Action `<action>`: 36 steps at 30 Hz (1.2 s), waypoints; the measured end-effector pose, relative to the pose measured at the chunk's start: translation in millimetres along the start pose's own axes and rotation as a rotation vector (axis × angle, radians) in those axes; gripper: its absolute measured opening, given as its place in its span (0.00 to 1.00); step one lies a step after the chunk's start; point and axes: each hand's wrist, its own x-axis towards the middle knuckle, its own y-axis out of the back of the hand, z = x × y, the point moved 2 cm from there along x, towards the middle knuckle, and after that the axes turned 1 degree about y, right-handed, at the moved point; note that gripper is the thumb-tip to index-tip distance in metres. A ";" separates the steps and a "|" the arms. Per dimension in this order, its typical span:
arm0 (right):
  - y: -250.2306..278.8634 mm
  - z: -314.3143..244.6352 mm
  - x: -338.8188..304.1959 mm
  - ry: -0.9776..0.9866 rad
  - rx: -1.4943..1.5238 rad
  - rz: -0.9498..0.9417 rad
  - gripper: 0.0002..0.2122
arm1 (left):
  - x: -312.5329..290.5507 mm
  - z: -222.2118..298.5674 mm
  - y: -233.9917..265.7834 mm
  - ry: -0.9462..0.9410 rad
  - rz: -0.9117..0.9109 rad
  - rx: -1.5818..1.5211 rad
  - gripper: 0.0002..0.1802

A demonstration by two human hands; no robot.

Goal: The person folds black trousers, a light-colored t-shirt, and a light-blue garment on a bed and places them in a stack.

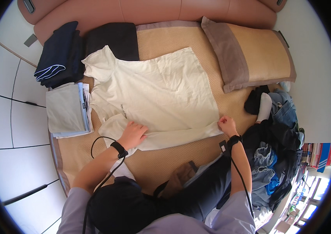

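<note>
A cream T-shirt point(157, 89) lies spread sideways on the woven mat, its collar side to the left and its hem to the right. The near edge is folded over in a long strip along the front. My left hand point(133, 134) rests on this strip near the sleeve, fingers stretched over the cloth and thumb apart. At the hem's near corner, my right hand point(227, 125) is closed in a pinch on the fabric. Black bands with cables circle both wrists.
Folded dark clothes point(58, 54) and a stack of folded light shirts point(66, 111) sit at the left. A black folded cloth point(112, 39) lies behind the T-shirt. A pillow point(259, 54) is at the far right, above a heap of loose clothes point(274, 156). My legs are folded in front.
</note>
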 end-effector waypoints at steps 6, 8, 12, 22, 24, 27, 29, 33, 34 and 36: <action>13.6 -18.3 -11.1 -0.098 0.195 0.017 0.03 | 1.3 -10.1 9.7 0.127 -0.033 -0.213 0.07; 14.8 -24.7 -11.4 -0.110 0.289 0.039 0.02 | 2.8 -8.9 22.6 0.280 -0.039 -0.338 0.08; 10.8 -38.1 3.3 0.032 0.090 0.126 0.02 | 1.3 -31.1 14.7 0.370 0.183 -0.421 0.12; -15.5 -91.5 39.7 0.170 -0.357 0.231 0.04 | 9.4 -50.8 15.2 0.563 0.224 -0.258 0.15; -20.6 -95.8 40.1 0.160 -0.368 0.229 0.04 | 10.1 -49.7 14.3 0.593 0.197 -0.160 0.16; -27.1 -99.3 40.0 0.128 -0.345 0.219 0.06 | 8.9 -49.9 14.0 0.653 0.139 -0.100 0.15; -31.1 -96.0 38.2 0.104 -0.312 0.205 0.08 | 1.9 -49.6 17.0 0.571 0.296 -0.093 0.16; -18.3 -22.1 36.9 0.176 -0.257 0.682 0.20 | -25.7 -39.5 43.9 0.358 0.644 0.072 0.18; -15.0 -6.0 30.8 0.050 -0.168 0.606 0.20 | -41.4 -44.1 41.5 0.367 0.637 0.078 0.18; -1.4 9.1 9.3 -0.212 0.172 0.353 0.20 | -87.3 -56.2 36.7 0.746 0.675 -0.181 0.20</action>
